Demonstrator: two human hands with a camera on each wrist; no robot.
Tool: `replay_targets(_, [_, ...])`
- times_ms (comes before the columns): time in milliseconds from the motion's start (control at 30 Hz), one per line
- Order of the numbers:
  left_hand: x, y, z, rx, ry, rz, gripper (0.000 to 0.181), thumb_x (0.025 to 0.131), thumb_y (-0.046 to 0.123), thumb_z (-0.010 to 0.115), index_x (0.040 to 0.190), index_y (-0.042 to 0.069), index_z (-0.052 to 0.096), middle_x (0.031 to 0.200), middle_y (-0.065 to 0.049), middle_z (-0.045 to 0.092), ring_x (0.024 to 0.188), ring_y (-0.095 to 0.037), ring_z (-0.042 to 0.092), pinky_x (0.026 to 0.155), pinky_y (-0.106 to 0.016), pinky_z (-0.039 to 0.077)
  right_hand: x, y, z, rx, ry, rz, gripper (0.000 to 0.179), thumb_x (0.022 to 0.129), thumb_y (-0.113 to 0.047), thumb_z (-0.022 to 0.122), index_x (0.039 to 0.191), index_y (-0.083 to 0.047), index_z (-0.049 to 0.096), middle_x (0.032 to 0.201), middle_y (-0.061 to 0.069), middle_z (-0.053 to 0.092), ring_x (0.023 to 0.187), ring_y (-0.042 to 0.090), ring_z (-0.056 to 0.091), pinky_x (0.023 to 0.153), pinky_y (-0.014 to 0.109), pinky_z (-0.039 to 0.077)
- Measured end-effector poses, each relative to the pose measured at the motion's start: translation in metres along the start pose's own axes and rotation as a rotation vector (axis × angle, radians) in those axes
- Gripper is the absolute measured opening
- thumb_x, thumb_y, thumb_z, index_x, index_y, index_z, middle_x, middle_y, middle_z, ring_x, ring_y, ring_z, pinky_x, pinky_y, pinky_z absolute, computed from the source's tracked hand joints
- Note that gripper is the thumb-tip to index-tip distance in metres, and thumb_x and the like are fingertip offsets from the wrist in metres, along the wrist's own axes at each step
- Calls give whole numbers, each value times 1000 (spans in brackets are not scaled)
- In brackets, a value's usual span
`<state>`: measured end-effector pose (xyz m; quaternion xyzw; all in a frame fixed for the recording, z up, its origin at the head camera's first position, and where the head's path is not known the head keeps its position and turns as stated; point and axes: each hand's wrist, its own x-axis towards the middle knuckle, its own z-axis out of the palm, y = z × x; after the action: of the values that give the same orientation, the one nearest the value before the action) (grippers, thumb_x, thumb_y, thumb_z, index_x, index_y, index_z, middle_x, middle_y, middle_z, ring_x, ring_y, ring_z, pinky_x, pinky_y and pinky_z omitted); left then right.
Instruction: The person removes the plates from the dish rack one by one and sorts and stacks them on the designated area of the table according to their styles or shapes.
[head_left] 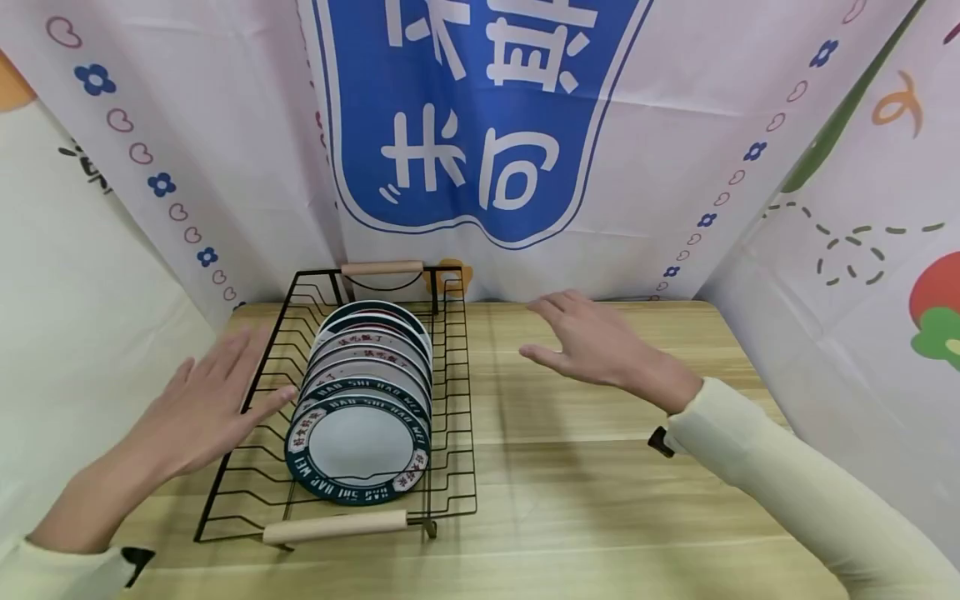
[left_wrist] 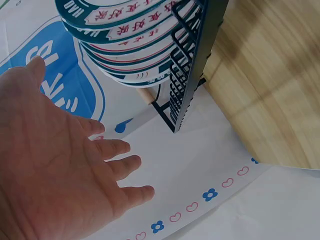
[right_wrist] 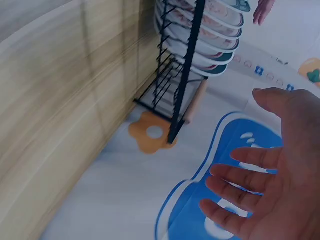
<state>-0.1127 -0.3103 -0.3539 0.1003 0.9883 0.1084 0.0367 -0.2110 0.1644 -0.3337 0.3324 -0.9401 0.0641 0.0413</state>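
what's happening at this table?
A person has both hands out around a black wire rack with wooden handles, and neither hand holds anything. The left hand is spread beside the rack's left side; the right hand is held out over the wooden table to the right, clear of the rack. A row of patterned plates stands in the rack, leaning on edge.

rear plates (head_left: 372,339) mostly hidden behind the front plate (head_left: 362,442), blue print (head_left: 474,117) cut off by the head view's top, both sleeves (head_left: 787,475) cropped; rack (left_wrist: 196,65) cut off atop the left wrist view, left hand (right_wrist: 263,11) cropped by the right wrist view's top
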Motion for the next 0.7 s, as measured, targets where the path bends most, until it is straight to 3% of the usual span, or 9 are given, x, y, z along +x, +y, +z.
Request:
replay_targets(367, [-23,3,21,40,25,25,95,109,59,47,170,4,0,172,-34,4,156,-58,7,125,-71,-9,32,-61,-13,7,-22,-234,62,103,-49,66,145,-4,62,140,14,67,128,31,66,111,46,52])
replay_targets(600, [-32,6,33,31,21,6,96,107,60,49,170,6,2,172,-34,7,154,-61,12,119,-81,5,50,-103,-13,53,-82,-343,53,103,-45,68,141,-7,66,138,10,70,120,24,71,103,39,58])
replay_targets(700, [-34,7,36,19,14,-3,98,106,62,51,170,6,3,172,-34,7,155,-60,11,119,-81,6,57,-118,-9,66,-110,-376,52,103,-44,69,140,-8,67,134,7,73,110,20,74,93,35,61])
